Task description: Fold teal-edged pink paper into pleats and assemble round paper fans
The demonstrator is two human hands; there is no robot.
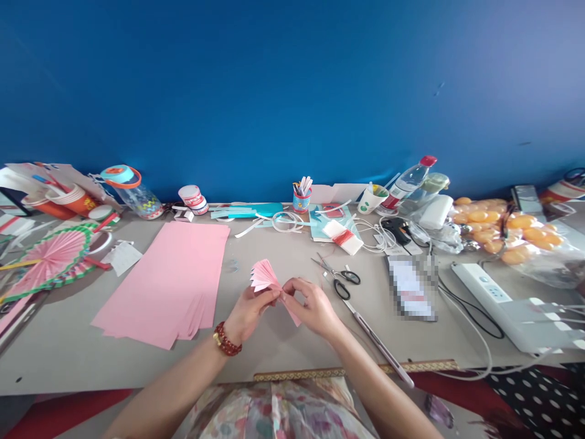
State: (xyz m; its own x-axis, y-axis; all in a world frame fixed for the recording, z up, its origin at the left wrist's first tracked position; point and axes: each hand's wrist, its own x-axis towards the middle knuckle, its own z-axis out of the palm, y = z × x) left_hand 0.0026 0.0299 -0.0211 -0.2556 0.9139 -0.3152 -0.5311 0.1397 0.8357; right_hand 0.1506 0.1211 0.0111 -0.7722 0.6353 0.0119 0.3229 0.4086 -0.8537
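Note:
Between my two hands is a pleated pink paper point(264, 274), pinched at its middle. Its upper folds fan out above my fingers, and its narrow lower end shows below my right hand. My left hand point(249, 311), with a beaded bracelet at the wrist, has its fingers closed on the paper's left side. My right hand point(311, 305) pinches the same spot from the right, fingertips touching those of the left. Pink paper sheets point(169, 274) lie to the left. Black-handled scissors point(342, 286) rest open on the table to the right.
A craft knife point(379, 344) lies right of my right arm. Behind stand a pen cup point(301, 199), a paper cup point(372, 199) and a bottle point(409, 183). A power strip point(498, 305) with cables is at right, a pink paper fan point(55, 259) at left. A phone point(411, 288) lies nearby.

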